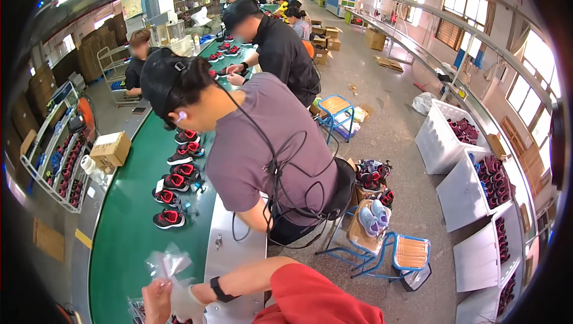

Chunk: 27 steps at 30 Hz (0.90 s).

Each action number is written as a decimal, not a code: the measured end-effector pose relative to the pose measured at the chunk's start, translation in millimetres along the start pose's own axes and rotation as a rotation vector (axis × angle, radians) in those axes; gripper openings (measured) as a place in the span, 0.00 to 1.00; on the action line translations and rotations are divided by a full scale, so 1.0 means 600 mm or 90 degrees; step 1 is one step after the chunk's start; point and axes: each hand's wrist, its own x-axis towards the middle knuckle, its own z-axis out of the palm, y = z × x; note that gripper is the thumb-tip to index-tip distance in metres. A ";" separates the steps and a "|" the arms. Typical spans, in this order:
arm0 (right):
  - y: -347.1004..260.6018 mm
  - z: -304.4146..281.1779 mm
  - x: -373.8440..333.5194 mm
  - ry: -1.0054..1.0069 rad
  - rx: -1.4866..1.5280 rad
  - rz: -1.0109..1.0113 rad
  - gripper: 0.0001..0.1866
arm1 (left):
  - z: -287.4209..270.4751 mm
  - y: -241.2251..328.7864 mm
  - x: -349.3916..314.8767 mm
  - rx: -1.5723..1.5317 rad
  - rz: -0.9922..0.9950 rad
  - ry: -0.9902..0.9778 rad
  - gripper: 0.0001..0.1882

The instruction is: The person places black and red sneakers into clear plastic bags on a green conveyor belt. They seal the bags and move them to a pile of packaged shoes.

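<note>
At the bottom, my left hand (156,301) is closed on a thin clear plastic bag (169,263), which sticks up crumpled above the fingers. Right beside it is my right hand (187,305), which looks covered by a pale glove; its fingers are hidden behind the bag and my left hand. A dark wristwatch (222,290) is on my right wrist, below a red sleeve (322,294). Under my hands, more clear plastic (136,308) lies at the picture's edge. Farther along the green belt (128,228) stand several black-and-red shoes (169,219).
A person in a grey-purple shirt (268,139) leans over the belt just ahead. A metal ledge (239,258) runs along its right side. Blue-framed stools (410,252), one bearing light-blue shoes (373,217), stand to the right. Beyond are white bins (444,136) of shoes. A cardboard box (111,148) sits left.
</note>
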 end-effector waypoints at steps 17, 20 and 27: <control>0.011 -0.002 0.060 -0.142 0.036 0.437 0.10 | -0.037 -0.090 -0.098 -0.452 -0.269 0.270 0.13; 0.068 0.050 0.081 -0.042 0.055 0.400 0.11 | 0.008 -0.075 -0.101 -0.338 -0.293 0.259 0.15; 0.203 0.162 0.173 0.254 0.186 0.380 0.11 | 0.003 -0.143 -0.027 -0.147 -0.222 0.434 0.12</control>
